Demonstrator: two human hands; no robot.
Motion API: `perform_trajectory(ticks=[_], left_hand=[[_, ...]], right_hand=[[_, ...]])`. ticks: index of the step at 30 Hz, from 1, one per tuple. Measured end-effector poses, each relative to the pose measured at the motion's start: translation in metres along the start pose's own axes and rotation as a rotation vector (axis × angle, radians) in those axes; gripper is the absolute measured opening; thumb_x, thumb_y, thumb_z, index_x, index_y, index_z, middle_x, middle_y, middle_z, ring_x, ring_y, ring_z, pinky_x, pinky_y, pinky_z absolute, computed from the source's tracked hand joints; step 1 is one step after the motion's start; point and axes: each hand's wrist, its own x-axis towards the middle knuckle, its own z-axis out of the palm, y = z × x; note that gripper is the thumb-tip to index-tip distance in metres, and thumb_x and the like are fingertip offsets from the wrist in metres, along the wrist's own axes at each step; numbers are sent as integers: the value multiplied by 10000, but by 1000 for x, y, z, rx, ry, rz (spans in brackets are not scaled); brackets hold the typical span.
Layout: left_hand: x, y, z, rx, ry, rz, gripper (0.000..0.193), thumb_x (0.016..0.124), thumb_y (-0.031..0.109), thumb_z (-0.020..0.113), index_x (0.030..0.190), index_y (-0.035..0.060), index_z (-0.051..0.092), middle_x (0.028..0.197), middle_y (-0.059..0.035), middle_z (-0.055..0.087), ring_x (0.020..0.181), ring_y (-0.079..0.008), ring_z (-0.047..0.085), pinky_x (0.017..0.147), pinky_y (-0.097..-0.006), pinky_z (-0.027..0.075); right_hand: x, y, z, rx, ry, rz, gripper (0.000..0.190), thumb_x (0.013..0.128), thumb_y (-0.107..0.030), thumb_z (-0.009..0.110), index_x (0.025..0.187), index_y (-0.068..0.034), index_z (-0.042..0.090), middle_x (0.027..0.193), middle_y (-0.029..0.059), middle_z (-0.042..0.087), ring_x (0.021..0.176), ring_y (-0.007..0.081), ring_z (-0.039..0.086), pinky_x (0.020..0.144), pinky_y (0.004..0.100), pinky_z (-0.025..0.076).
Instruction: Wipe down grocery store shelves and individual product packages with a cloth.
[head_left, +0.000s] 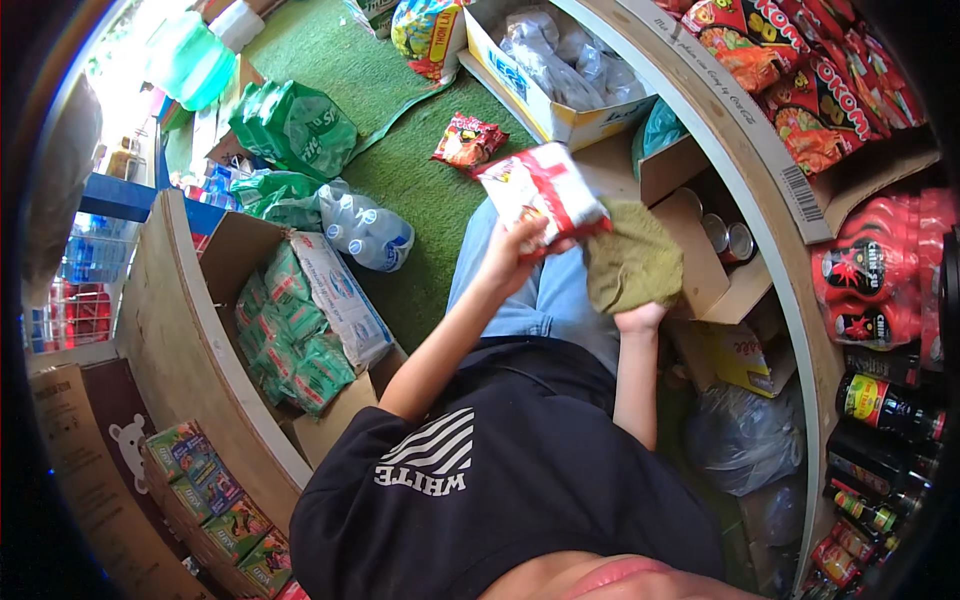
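My left hand (517, 251) grips a red-and-white noodle packet (551, 187) by its near end, above my lap. My right hand (640, 319) holds an olive-green cloth (637, 259), which covers most of its fingers. The cloth's left edge meets or overlaps the packet's right end; whether they touch I cannot tell. On the green artificial turf (405, 135) beyond my knees lies a red noodle packet (469, 141).
Left are a carton of green packets (296, 330), shrink-wrapped water bottles (367, 229) and green-wrapped bottles (292, 127). An open carton (570, 124) holds plastic bags. Along the right, a curved shelf edge (780, 202) carries noodle packets (810, 112) and sauce bottles (885, 405). Cans (727, 238) sit below.
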Motion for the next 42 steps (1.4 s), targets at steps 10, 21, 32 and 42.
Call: perform_trajectory(ticks=[10, 21, 32, 42], left_hand=[[185, 23, -196, 1560, 748, 753, 583, 634, 101, 591, 1185, 124, 402, 1183, -212, 384, 1032, -369, 426, 858, -420, 368], [186, 6, -172, 1826, 305, 389, 689, 629, 191, 649, 1245, 162, 342, 1360, -223, 107, 1219, -486, 89, 957, -560, 165], [153, 102, 206, 1321, -268, 1469, 438, 728, 26, 521, 1156, 105, 472, 1174, -126, 441, 1113, -273, 395, 922, -381, 274], [191, 81, 267, 1682, -543, 1462, 557, 628, 149, 530, 1170, 91, 414, 1015, -92, 435, 998, -241, 405, 879, -417, 237]], right_hand=[[-71, -12, -10, -159, 192, -48, 603, 824, -450, 378, 1244, -20, 327, 1241, 137, 400, 1108, 292, 415, 939, 415, 335], [-65, -26, 15, -64, 160, -95, 618, 833, -444, 330, 1275, -16, 277, 1292, 156, 331, 1157, 307, 364, 963, 438, 293], [-35, -64, 48, -154, -21, -92, 710, 815, -459, 364, 1279, 51, 196, 1299, 222, 280, 1170, 359, 331, 966, 467, 282], [-48, -46, 1, -110, 156, 267, 665, 789, -439, 460, 1289, -52, 255, 1341, 116, 244, 1248, 296, 175, 1027, 381, 137]])
